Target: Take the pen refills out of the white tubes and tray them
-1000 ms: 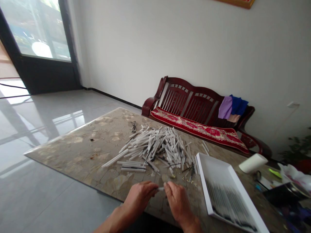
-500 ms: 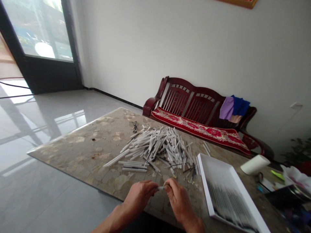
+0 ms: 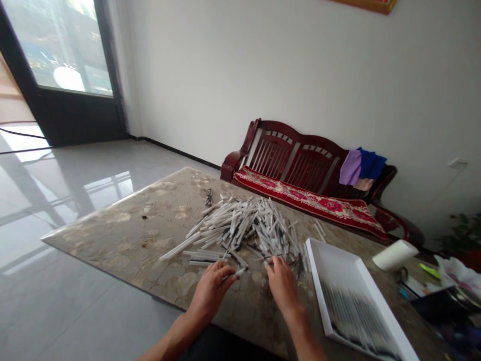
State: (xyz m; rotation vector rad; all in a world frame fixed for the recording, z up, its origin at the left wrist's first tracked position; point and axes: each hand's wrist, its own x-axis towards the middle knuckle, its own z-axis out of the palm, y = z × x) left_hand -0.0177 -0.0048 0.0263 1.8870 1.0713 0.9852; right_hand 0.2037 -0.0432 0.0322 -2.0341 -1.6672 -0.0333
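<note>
The person's left hand (image 3: 210,293) is over the near part of the worktop (image 3: 120,225), its fingers (image 3: 224,271) closed on a short white tube (image 3: 239,272) that sticks out past their tips toward the right hand (image 3: 282,283). A small dark bit shows just at the tube's far end. The right hand is well apart from the tube, its fingers (image 3: 277,260) bent downward at the near edge of a heap of tubes (image 3: 244,220); whether they grasp one or only touch it cannot be told.

The heap, white pieces mixed with dark ones, spreads just beyond both sets of fingers, and a few loose tubes (image 3: 206,254) lie side by side beyond and to the left of the left fingers. Farther off behind the heap, to the left, is a small dark tangled thing (image 3: 208,197).

To the right of the right fingers is a shallow white box (image 3: 336,258), with thin grey rods (image 3: 355,311) laid close together in its nearer part. Beyond it, farther right, a white roll (image 3: 394,254) lies on its side. Well past the fingers, behind the worktop, stands a dark red wooden bench (image 3: 274,150).
</note>
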